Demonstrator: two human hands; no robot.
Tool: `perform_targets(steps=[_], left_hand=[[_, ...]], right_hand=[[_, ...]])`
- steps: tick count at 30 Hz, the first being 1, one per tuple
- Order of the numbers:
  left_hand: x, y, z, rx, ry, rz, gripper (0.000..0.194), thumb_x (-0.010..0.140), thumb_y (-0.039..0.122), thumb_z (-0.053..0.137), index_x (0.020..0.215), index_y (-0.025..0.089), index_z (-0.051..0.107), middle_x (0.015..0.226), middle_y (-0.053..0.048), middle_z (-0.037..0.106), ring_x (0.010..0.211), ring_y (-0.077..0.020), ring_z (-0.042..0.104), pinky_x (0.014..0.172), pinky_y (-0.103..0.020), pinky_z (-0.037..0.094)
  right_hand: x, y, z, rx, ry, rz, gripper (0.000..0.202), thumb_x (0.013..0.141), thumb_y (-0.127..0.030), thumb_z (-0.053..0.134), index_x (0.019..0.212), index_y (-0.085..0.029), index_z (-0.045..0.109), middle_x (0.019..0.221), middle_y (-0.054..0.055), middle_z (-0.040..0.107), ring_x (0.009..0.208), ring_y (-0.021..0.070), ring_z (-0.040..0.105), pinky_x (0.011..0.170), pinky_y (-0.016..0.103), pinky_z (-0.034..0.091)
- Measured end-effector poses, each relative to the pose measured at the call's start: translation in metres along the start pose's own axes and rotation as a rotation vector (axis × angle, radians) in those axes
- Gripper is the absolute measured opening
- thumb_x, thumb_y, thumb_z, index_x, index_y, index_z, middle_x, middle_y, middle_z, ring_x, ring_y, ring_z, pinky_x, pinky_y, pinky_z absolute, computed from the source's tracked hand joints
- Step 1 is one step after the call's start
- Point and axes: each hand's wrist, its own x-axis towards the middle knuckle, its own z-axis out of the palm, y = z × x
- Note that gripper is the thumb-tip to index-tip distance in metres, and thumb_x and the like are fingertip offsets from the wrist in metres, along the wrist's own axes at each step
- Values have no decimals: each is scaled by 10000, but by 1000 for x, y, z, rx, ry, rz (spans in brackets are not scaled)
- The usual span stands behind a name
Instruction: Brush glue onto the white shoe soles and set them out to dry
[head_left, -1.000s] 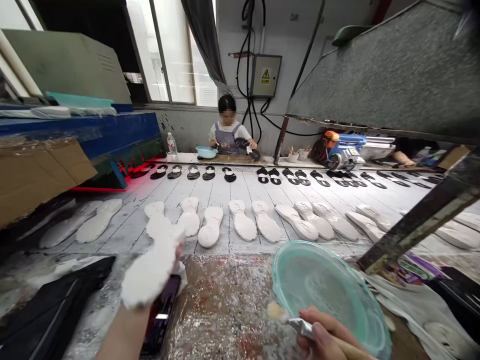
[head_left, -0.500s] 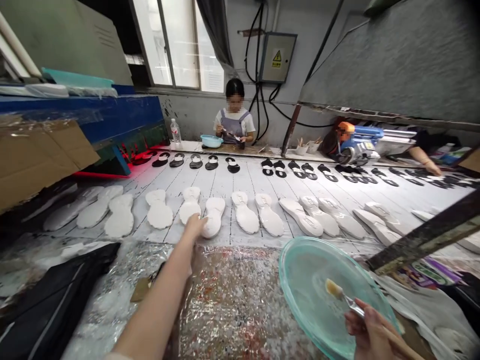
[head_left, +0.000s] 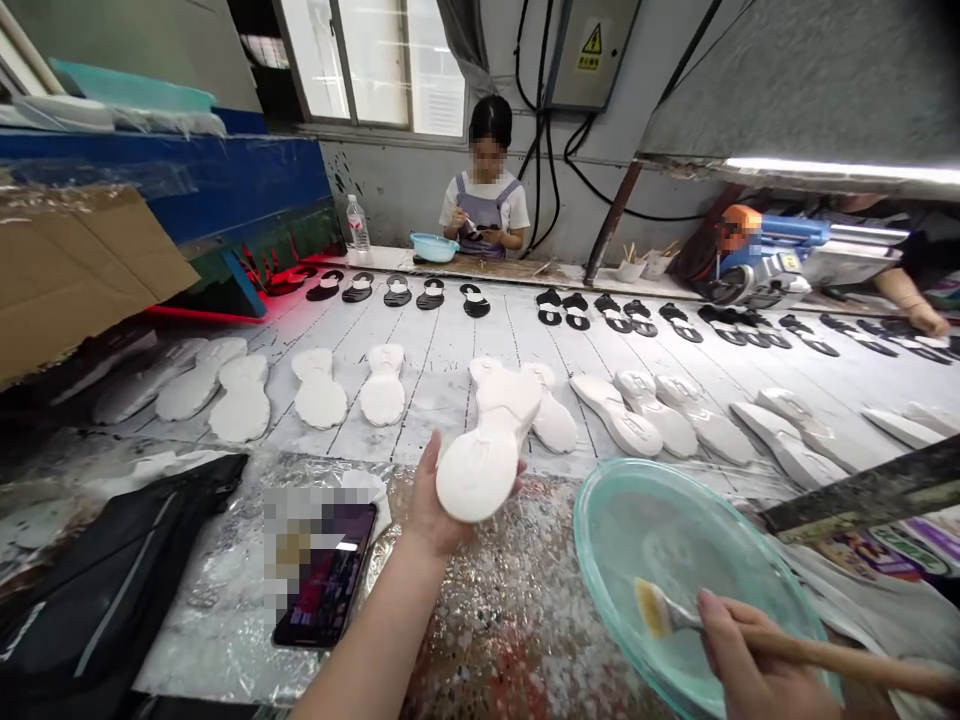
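A white shoe sole rests in my left hand, tilted up, its rounded end toward me and my fingers closed round its edges. My right hand grips a wooden-handled brush whose pale bristles are over a round turquoise basin. The basin holds a cloudy film of liquid. More white soles lie in a row across the white belt, on both sides of the held one.
A phone and a black bag lie at left on plastic sheeting. Black sole pieces line the belt's far side. A person sits beyond it; another person's hand reaches in at right. A dark bar slants at right.
My left hand has come back from the row with a white sole lifted in it. The brush has turned more sideways over the basin. The view has shifted, and the phone now shows fully.
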Motion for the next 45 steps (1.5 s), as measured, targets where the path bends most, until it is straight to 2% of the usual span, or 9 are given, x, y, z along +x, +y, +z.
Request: perform_targets(steps=[5, 10, 15, 21, 26, 33, 36, 41, 45], left_hand=[[-24, -12, -11, -167, -107, -410, 744, 903, 636, 216, 1178, 60, 597, 940, -245, 715, 722, -273, 714, 628, -342, 533], [-33, -31, -15, -180, -58, -370, 633, 936, 573, 258, 1112, 95, 636, 954, -205, 738, 709, -236, 717, 637, -315, 532], [-43, -32, -7, -164, -38, -339, 606, 959, 511, 270, 1020, 72, 683, 892, -201, 743, 638, -226, 693, 598, -316, 518], [-45, -32, -1, -152, -12, -321, 591, 955, 499, 329, 1011, 35, 690, 877, -199, 738, 676, -246, 700, 596, -335, 530], [-48, -35, 4, -120, 59, -232, 503, 938, 459, 423, 1120, 54, 659, 880, -187, 739, 680, -254, 700, 598, -344, 536], [-52, -34, 12, -114, 131, -155, 512, 940, 437, 428, 1246, 60, 590, 900, -177, 740, 707, -261, 707, 638, -370, 559], [-56, -30, 18, -107, 120, -218, 533, 945, 449, 390, 1195, 49, 636, 851, -174, 739, 642, -259, 696, 574, -361, 547], [-65, -27, 23, -129, 37, -195, 471, 928, 410, 453, 1153, 68, 686, 841, -158, 737, 727, -247, 708, 696, -341, 569], [-69, -30, 18, -19, -42, -56, 297, 837, 352, 652, 964, 94, 728, 779, -106, 724, 686, -195, 684, 664, -273, 552]], right_hand=[[10, -10, 6, -92, -330, -139, 540, 713, -727, 505, 720, -207, 648, 605, 37, 607, 655, 216, 586, 616, 280, 406], [5, -22, 0, -93, -151, -97, 480, 773, -671, 474, 754, -223, 644, 628, 18, 598, 674, 199, 561, 645, 269, 375], [4, -29, 6, -23, -387, -145, 485, 769, -646, 496, 596, -195, 541, 510, 6, 488, 556, 159, 453, 623, 280, 308], [2, -31, -6, 33, -141, -103, 466, 766, -641, 521, 661, -190, 572, 553, 6, 490, 585, 151, 455, 599, 264, 316], [-2, -36, -6, 61, -189, -146, 490, 749, -657, 555, 637, -180, 570, 532, 0, 435, 564, 131, 427, 572, 254, 298], [-19, -30, -4, 755, -395, 35, 410, 770, -549, 684, 778, -145, 613, 518, -28, 421, 520, 73, 375, 498, 190, 296], [-52, -33, 1, 808, -412, -173, 297, 797, -443, 687, 856, -152, 682, 658, 30, 617, 605, 117, 566, 557, 201, 452], [-87, -56, 13, 648, -288, -870, 207, 784, -83, 616, 944, -194, 685, 717, -3, 642, 650, 92, 591, 633, 186, 508], [-74, -70, 13, 594, -265, -960, 237, 797, -53, 576, 962, -203, 658, 716, -17, 623, 653, 80, 573, 623, 179, 494]])
